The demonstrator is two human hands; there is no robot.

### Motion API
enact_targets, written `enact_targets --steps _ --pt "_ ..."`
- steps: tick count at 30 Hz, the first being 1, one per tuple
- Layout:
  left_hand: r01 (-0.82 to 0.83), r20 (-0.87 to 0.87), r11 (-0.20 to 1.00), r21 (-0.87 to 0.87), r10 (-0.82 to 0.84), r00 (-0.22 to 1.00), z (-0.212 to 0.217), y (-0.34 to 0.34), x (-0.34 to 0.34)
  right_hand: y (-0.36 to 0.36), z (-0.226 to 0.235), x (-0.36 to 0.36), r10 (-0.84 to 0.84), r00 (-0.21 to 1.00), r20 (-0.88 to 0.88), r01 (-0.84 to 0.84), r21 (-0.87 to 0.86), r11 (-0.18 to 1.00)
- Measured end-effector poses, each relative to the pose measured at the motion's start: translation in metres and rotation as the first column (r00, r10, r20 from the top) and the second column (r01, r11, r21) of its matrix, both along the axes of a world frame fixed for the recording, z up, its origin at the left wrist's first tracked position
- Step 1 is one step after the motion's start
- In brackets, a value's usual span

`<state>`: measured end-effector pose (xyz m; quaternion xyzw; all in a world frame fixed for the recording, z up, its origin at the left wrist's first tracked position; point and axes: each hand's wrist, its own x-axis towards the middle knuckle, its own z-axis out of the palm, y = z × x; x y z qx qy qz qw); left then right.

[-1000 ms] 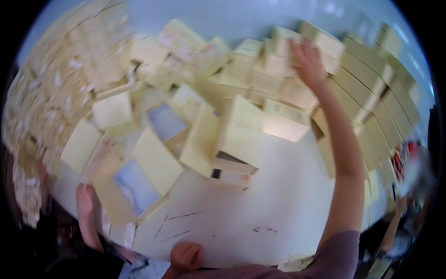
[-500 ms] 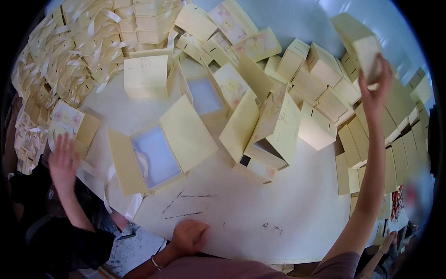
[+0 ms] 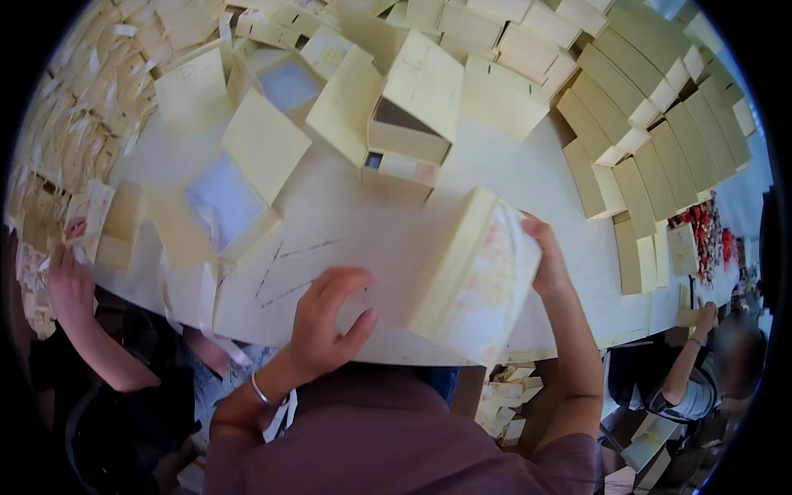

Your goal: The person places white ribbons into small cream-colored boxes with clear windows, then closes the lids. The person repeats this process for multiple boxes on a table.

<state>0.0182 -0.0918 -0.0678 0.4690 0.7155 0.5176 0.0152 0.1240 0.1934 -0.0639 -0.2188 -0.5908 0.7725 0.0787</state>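
Note:
Over the near edge of the table, my right hand grips a cream gift box by its right side. The box is tilted, and a pale floral print shows on one face. My left hand is just left of the box, its fingers spread and curved with nothing in them. Beyond the hands, a cream box with a raised lid rests on another box with a small dark square on its end. An open box with a white interior lies ahead and to the left, white ribbon trailing from it.
Stacked cream boxes fill the right side. Ribboned boxes crowd the far left. At the left edge, a co-worker's hand is at a floral box. Another person sits at the right. Small boxes lie below the table edge.
My right hand has brought the box from the far right stack to the near edge. My left hand has opened from a loose fist and lifted. The whole view has shifted.

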Motion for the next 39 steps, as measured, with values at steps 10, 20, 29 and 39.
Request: enact_targets --steps 10,20,29,39 --pt "-0.072 0.04 0.877 -0.476 0.103 0.994 0.001 0.003 0.008 -0.04 0.006 -0.015 0.164 0.947 0.277 -0.321 0.802 0.503" --pt "-0.403 -0.194 0.716 -0.57 0.36 0.913 0.03 -0.013 -0.025 -0.093 0.024 0.039 0.365 0.93 0.026 -0.167 0.918 0.36" --pt "-0.092 -0.207 0.918 -0.386 0.011 0.978 -0.011 0.032 0.019 -0.106 -0.024 -0.006 0.316 0.947 -0.056 -0.184 0.712 0.678" --pt "0.148 -0.107 0.605 -0.783 -0.365 0.925 0.03 0.071 0.022 -0.109 -0.057 0.019 -0.069 0.99 -0.125 0.109 0.351 0.93"
